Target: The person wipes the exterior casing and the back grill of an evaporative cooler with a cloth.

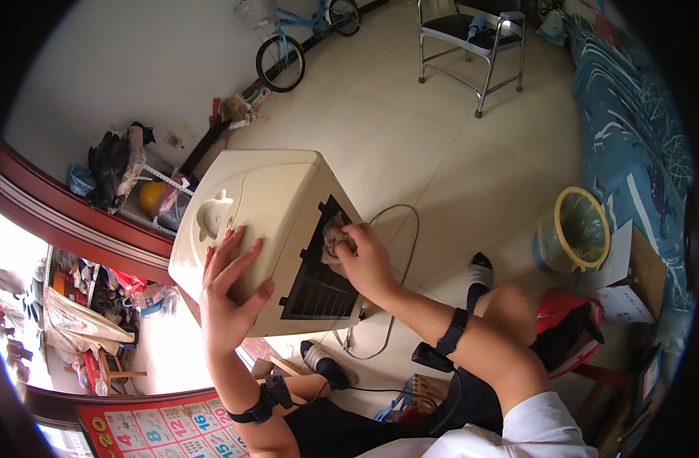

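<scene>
A cream plastic appliance housing (281, 189), boxy with rounded edges, stands on the tiled floor before me. Its side facing right carries a dark slatted vent grille (321, 292). My left hand (232, 292) lies on the top of the housing with fingers spread, near a moulded recess (214, 217). My right hand (364, 257) grips a crumpled greyish-brown cloth (335, 243) against the upper part of the grille. A grey cord (416, 229) curves over the floor to the right of the housing, and a plug lies by its lower corner.
A yellow-rimmed bin (581, 229) and an open cardboard box (630, 286) stand at right. A metal-framed chair (469, 46) and a blue bicycle (281, 51) stand farther back. Shelving (149, 217) is behind the housing at left. My feet flank the cord.
</scene>
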The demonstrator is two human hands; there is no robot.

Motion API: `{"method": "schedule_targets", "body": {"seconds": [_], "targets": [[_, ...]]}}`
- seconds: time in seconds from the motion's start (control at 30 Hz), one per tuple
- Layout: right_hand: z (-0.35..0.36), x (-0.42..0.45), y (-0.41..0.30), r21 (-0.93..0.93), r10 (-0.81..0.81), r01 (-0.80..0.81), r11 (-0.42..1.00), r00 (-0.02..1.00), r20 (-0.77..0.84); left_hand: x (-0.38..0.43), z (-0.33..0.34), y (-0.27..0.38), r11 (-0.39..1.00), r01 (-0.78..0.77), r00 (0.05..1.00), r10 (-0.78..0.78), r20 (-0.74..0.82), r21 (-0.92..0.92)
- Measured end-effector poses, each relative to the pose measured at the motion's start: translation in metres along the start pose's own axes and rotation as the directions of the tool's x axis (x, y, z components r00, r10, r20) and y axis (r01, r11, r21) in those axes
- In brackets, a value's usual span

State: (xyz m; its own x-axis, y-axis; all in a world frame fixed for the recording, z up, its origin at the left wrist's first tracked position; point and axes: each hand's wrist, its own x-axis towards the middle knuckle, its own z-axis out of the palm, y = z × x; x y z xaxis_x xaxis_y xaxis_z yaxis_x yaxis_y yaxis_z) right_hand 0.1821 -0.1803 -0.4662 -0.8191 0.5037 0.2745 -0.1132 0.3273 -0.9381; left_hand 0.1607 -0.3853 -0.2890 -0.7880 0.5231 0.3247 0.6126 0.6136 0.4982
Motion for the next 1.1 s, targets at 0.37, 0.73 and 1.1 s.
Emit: {"method": "schedule_targets", "body": {"seconds": [0.37,0.73,1.1], "targets": [[0.005,0.017,0.000,0.246,-0.082,0.091,0.965,0.996,-0.048,0.000,0.001,0.001,1.000,-0.014,1.000,0.014,-0.006,0.001],[0.002,-0.007,0.001,0.158,-0.203,0.185,0.970,0.973,0.112,-0.004,-0.002,-0.009,0.998,-0.062,0.997,0.064,-0.039,0.029],[0.009,-0.013,0.010,0.078,0.006,0.014,0.997,0.968,-0.250,-0.003,-0.001,-0.011,0.996,-0.081,0.996,0.081,-0.023,0.030]]}}
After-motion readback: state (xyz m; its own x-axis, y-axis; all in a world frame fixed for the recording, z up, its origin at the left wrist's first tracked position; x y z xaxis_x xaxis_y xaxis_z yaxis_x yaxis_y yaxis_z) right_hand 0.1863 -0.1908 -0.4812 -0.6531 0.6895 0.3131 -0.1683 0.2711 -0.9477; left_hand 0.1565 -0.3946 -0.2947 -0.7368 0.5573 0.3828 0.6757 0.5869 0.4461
